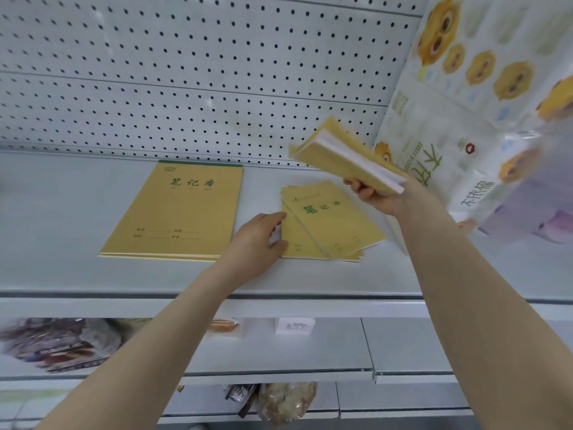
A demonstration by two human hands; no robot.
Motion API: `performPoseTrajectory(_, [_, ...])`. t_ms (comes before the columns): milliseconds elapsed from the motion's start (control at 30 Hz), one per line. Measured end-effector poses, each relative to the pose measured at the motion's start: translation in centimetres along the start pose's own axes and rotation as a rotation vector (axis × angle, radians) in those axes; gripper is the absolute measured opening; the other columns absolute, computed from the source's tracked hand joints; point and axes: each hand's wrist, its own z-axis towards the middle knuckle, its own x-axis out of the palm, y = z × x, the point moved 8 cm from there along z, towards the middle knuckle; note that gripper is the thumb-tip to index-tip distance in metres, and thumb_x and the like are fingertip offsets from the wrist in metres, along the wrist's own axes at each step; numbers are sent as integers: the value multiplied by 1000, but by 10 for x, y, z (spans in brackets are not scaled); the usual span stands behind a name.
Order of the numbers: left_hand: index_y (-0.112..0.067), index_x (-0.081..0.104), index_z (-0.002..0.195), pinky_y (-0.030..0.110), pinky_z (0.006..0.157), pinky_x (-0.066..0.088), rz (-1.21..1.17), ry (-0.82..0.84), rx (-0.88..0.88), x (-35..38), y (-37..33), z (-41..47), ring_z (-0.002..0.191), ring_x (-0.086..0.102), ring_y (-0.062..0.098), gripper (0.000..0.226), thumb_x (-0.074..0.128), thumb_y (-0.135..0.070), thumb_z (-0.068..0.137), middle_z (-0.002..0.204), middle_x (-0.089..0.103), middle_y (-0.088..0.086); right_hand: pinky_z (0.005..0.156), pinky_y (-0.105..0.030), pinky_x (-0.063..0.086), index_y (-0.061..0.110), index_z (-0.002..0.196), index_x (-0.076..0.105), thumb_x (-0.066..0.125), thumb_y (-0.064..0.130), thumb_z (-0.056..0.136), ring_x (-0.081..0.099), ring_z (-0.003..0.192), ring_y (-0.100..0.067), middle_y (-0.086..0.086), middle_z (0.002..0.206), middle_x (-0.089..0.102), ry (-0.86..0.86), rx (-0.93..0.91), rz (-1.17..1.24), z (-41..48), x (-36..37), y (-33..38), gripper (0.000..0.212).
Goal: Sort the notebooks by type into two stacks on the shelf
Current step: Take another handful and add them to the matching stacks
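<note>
- Two groups lie on the pale grey metal shelf (93, 274). A squared stack of large yellow paper notebooks with green lettering (176, 212) sits well left of the left hand (257, 240). A skewed pile of smaller yellow notebooks (331, 225) lies against that hand's fingertips.
- The step in hand looks like building up the small pile.
- The right hand (381, 197) is curled round the near end of a thick bundle of small yellow notebooks (347, 153), held tilted above and behind the pile.
- The left hand is palm-down with fingers loosely spread, touching the pile's left edge and gripping nothing.
- The next move probably calls for squaring the pile, then lowering the bundle flat onto it, clear of the printed plastic-wrapped tissue pack (483, 119) just right of the grip.
</note>
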Motion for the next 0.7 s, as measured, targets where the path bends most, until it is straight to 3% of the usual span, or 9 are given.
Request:
performPoseTrajectory(67, [-16,39,144,36,103,41,1,-3,-1,0,0,0,119,51,20,56,60,-20,92,135,51,5,63,-26,52,4,120,63,61,15,87,60,70,-18,-2,83,60,-64,-92,-451,7,-5,5,34])
performPoseTrajectory(133, [-14,39,144,37,103,41,11,-7,1,0,-1,0,121,51,21,57,60,-19,92,135,51,6,56,-20,51,22,124,60,51,3,93,62,72,-16,1,85,62,-93,-184,-785,10,3,5,37])
performPoseTrajectory(167, [-14,39,145,36,103,41,17,-6,-2,0,-1,0,122,50,21,58,61,-20,91,136,51,6,61,-20,50,25,129,55,49,4,94,63,80,-18,0,93,62,-86,-207,-907,13,7,1,41])
performPoseTrajectory(233, [-13,38,146,34,104,39,34,7,-7,1,0,-1,125,48,21,61,62,-23,90,140,48,5,80,-29,47,17,144,39,48,17,97,57,106,-26,-8,119,57,-104,-210,-1130,19,9,-8,48])
performPoseTrajectory(267, [-13,38,146,32,104,38,47,17,-1,1,-1,-2,126,47,21,63,63,-25,89,141,46,4,80,-32,43,11,140,40,45,23,99,54,108,-27,-10,122,55,-116,-201,-1206,19,9,-12,44])
performPoseTrajectory(333, [-13,42,143,30,102,38,77,37,25,2,-4,-4,126,46,21,62,64,-30,87,141,45,2,69,-32,37,6,113,51,38,31,101,54,94,-26,-7,105,55,-155,-172,-1284,17,6,-19,31])
performPoseTrajectory(433, [-20,52,131,27,96,39,61,71,64,2,-10,-7,118,48,16,57,69,-43,82,129,48,-5,53,-29,34,11,76,49,42,39,98,55,71,-22,-3,76,54,-162,-140,-1291,9,6,-28,36])
performPoseTrajectory(533, [-31,55,125,27,93,44,3,105,50,3,-11,-6,106,53,12,61,75,-52,72,119,51,-7,53,-23,45,14,72,51,49,35,94,63,61,-22,-3,67,60,-128,-99,-1237,1,12,-37,31])
performPoseTrajectory(700, [-24,56,123,32,90,48,61,73,60,7,-13,-2,102,55,15,60,79,-44,72,117,54,-3,48,-23,42,14,74,49,49,33,94,62,56,-20,-3,67,60,-137,-63,-1218,-5,14,-39,28])
